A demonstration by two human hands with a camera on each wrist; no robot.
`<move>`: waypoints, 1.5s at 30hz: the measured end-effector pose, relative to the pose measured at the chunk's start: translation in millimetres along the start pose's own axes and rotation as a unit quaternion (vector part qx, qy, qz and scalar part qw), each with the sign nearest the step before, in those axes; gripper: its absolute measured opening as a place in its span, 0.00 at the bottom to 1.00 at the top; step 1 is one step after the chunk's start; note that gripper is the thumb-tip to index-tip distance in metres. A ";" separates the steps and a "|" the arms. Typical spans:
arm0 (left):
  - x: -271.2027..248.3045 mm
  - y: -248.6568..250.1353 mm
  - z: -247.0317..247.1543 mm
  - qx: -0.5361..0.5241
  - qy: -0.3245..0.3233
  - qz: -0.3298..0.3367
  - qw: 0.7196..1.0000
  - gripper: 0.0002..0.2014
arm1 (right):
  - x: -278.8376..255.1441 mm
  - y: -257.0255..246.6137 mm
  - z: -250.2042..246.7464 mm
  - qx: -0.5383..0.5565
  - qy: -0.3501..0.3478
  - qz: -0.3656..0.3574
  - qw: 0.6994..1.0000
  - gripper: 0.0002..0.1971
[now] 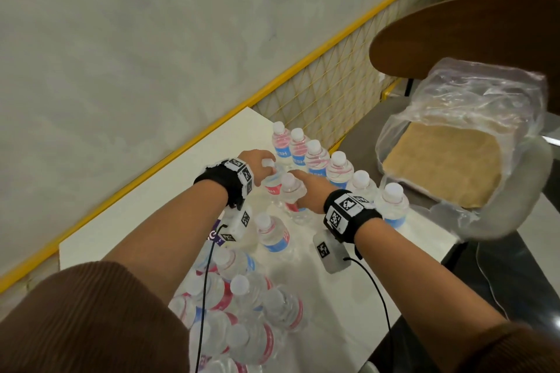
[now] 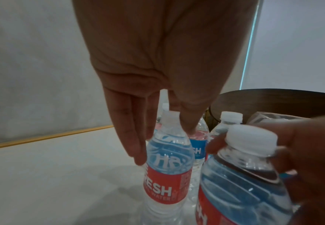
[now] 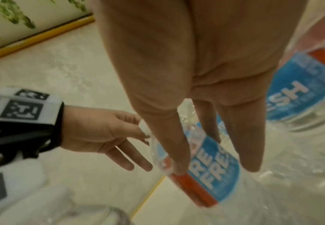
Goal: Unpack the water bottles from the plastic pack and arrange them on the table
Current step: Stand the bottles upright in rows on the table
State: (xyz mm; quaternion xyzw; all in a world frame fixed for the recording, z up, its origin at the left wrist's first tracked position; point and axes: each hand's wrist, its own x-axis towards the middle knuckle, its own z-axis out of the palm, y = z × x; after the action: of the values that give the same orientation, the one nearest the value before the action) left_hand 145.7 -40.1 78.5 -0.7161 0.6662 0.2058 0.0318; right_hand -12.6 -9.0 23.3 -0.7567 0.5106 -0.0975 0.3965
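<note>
On the white table [image 1: 136, 221], my left hand [image 1: 262, 171] pinches the white cap of an upright red-labelled water bottle [image 2: 167, 175] between thumb and forefinger; its other fingers hang straight. Just to its right, my right hand [image 1: 303, 191] grips a second water bottle [image 2: 240, 190] round the neck and shoulder, cap poking out above. Both bottles are beside a row of several standing bottles [image 1: 336, 169] along the table's far right edge. The plastic pack [image 1: 239, 312] with several bottles lies near me. One bottle [image 1: 272, 235] stands alone between.
A brown chair [image 1: 454, 30] at the right carries an empty plastic wrap with a cardboard sheet [image 1: 448, 160]. A yellow mesh fence [image 1: 333, 79] and a grey wall run behind the table. Black cables hang from both wrist units.
</note>
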 end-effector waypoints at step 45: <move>37.5 -30.1 3.4 -0.109 0.115 -0.090 0.983 0.16 | 29.5 27.0 57.4 0.351 0.087 0.124 0.924 0.43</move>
State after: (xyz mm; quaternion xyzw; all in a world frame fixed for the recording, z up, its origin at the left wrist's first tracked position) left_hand 175.0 -71.0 55.9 -0.7915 0.5713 0.1901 -0.1050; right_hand 14.0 -9.8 -41.5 -0.4886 0.5655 -0.2859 0.5998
